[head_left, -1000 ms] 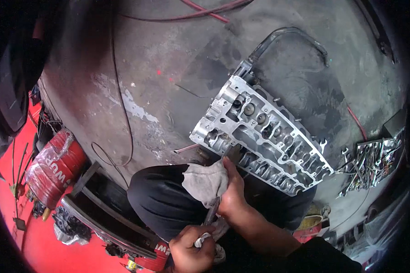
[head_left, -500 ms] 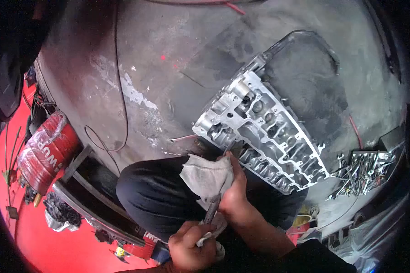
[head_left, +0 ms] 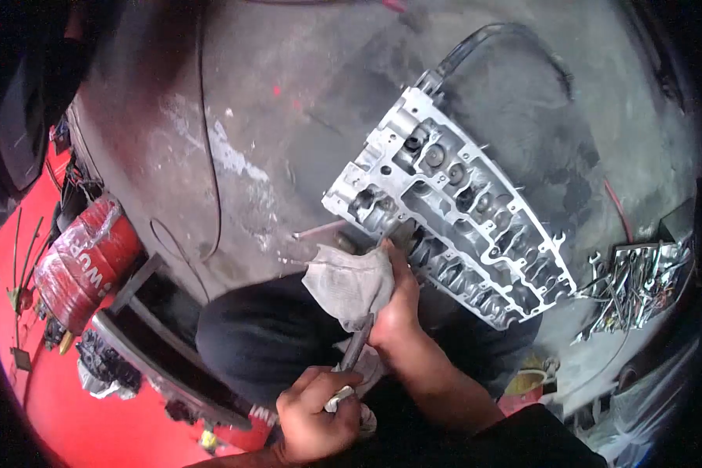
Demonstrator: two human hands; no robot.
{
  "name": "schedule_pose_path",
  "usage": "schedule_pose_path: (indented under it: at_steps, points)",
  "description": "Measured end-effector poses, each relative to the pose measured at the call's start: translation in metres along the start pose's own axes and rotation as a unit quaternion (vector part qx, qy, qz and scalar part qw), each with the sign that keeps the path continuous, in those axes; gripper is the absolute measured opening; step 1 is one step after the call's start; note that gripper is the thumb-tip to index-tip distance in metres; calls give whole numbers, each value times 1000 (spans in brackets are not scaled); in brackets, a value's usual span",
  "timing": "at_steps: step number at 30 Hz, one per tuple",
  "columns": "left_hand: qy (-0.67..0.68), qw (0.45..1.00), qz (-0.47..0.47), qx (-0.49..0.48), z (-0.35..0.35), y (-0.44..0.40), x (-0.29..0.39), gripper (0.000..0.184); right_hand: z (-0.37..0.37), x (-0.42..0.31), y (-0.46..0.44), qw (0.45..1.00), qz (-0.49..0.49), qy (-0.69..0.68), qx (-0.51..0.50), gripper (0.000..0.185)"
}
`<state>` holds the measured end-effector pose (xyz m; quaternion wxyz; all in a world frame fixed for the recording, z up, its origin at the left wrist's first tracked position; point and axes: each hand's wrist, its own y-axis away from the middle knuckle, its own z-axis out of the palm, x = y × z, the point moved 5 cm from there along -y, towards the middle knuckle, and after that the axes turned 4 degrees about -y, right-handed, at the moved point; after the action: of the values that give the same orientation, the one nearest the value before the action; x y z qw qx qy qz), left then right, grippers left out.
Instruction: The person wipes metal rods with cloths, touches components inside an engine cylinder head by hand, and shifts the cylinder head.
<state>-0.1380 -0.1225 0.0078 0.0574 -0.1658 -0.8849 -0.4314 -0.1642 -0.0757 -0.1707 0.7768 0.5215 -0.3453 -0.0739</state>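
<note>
My left hand (head_left: 320, 413) is closed round the lower end of a dark rod-like metal part (head_left: 356, 349), with a bit of white cloth between its fingers. Higher up, my right hand (head_left: 398, 304) presses a whitish cloth (head_left: 347, 282) around the same part. The part's dark upper end (head_left: 402, 234) shows beyond my right fingertips, over the near edge of a silver engine cylinder head (head_left: 441, 209). Whether that end touches the head cannot be told. The cylinder head lies slanted beyond my knees, its valve openings facing up.
A curved black hose or pipe (head_left: 495, 30) extends beyond the cylinder head. Wrenches and other tools (head_left: 636, 285) lie in a heap at right. A red plastic-wrapped container (head_left: 90, 265) and a black curved part (head_left: 171, 359) are at left. A thin cable (head_left: 208, 148) crosses the floor.
The view has shifted slightly. Both hands keep their hold on the cloth and the rod-like part, with only small movements.
</note>
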Motion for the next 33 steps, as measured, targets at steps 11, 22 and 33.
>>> schedule_pose_path:
  at_steps: [11,22,33]
  points:
    - [205,973,24,103,48,75,-105,23,-63,42,2,955,-200,217,-12,29]
    - [175,979,44,99,41,52,-79,21,-37,18,-5,975,-159,137,-74,36]
    - [151,985,-55,56,14,14,-9,18,-6,16,0,993,-15,30,-112,41]
